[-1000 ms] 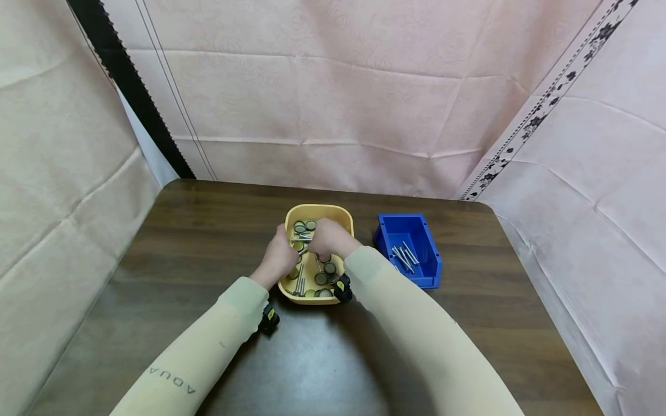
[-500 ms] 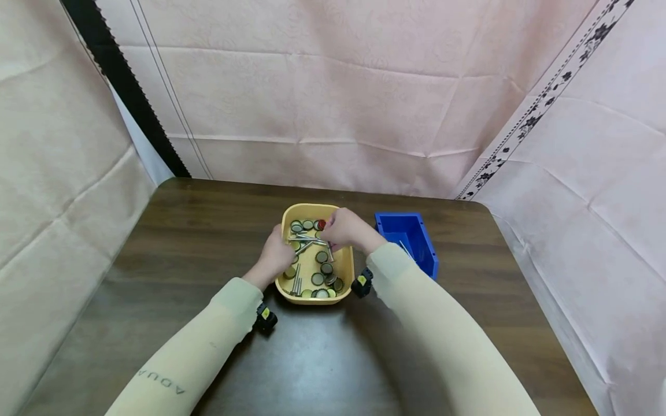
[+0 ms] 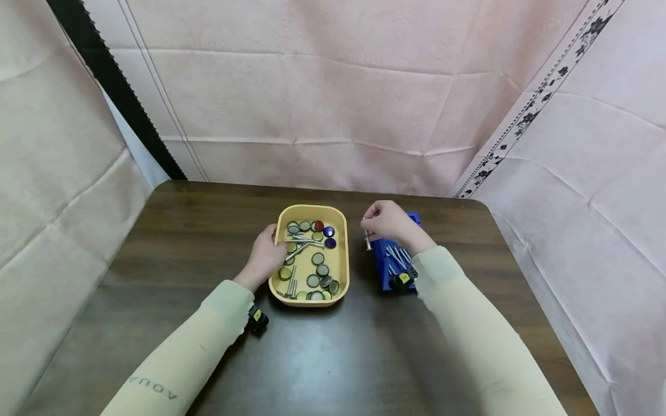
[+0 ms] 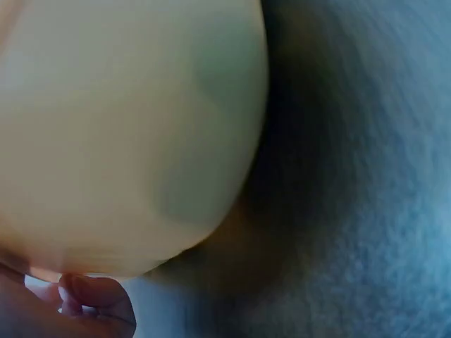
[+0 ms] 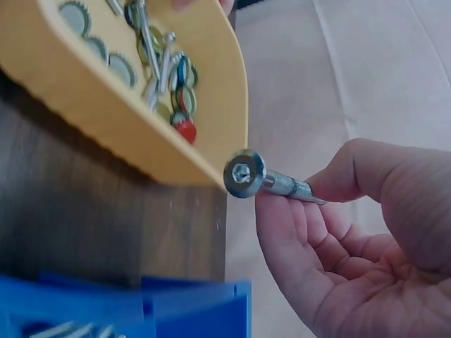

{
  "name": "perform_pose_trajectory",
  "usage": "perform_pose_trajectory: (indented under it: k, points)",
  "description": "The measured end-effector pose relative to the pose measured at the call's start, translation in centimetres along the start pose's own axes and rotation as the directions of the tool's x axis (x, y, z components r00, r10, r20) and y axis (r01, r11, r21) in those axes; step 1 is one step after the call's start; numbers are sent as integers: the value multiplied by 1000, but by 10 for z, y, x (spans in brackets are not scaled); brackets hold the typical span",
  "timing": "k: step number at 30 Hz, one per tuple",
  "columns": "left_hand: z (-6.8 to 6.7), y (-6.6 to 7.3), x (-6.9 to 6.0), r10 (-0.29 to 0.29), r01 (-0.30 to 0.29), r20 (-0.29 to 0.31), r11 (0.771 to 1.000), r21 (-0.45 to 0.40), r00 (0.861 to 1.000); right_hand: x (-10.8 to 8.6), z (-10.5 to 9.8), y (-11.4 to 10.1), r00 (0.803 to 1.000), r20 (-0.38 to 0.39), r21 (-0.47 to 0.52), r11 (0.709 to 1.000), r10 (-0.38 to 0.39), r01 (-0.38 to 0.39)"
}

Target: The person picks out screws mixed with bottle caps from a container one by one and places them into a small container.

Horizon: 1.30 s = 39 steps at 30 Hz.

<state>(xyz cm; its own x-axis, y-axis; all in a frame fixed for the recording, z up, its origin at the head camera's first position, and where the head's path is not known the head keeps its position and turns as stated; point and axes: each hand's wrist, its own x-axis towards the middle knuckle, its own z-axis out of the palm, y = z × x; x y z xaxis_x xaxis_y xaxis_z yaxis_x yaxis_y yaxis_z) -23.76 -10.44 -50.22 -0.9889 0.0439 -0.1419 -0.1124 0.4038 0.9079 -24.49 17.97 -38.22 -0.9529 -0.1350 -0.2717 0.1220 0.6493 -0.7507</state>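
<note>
My right hand pinches a silver bolt between thumb and fingers, its hex-socket head facing the right wrist camera. That hand is above the blue bin, near its back left corner. At the left side of the yellow tray, my left hand grips the rim. In the left wrist view the tray's outer wall fills much of the picture, with curled fingers at the lower left. Inside the tray lie several bottle caps and several bolts.
More bolts lie in the blue bin, partly covered by the right hand and wrist. Both containers stand on a dark wooden table. A pale cloth hangs behind the table's back edge.
My right hand has come up out of the yellow tray and moved right to the blue bin, carrying a bolt. The left hand has stayed at the tray's left rim.
</note>
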Motion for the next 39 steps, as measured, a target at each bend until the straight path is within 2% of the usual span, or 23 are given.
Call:
perform_pose_trajectory:
  k: [4, 9, 13, 17, 21, 24, 28, 34, 39]
  points:
    - [0, 0, -4, 25, -24, -13, 999, 36, 1000, -3, -13, 14, 1000, -19, 17, 1000, -1, 1]
    - [2, 2, -4, 53, -51, -18, 997, 65, 998, -6, -29, 43, 997, -68, 24, 999, 26, -25]
    - [3, 3, -5, 63, -59, -32, 994, 97, 998, -12, -35, 63, 994, -94, -16, 998, 55, -57]
    - [6, 5, -4, 35, -33, -25, 994, 103, 999, -14, -34, 77, 992, -99, -95, 992, 76, -86]
    - [6, 6, -5, -18, 20, -23, 993, 120, 1000, -13, -29, 82, 992, -104, -199, 976, 68, -87]
    - [4, 6, -6, -27, 31, -32, 991, 132, 999, -10, -24, 83, 993, -103, -255, 964, 53, -78]
    - [3, 7, -6, -16, 21, -36, 990, 137, 999, -8, -20, 84, 994, -101, -284, 956, 42, -70]
    - [4, 7, -6, -46, 49, -29, 990, 134, 999, -8, -17, 84, 995, -91, -310, 948, 46, -72]
    - [4, 7, -6, -43, 46, -25, 991, 123, 999, -9, -16, 85, 995, -83, -321, 944, 47, -72]
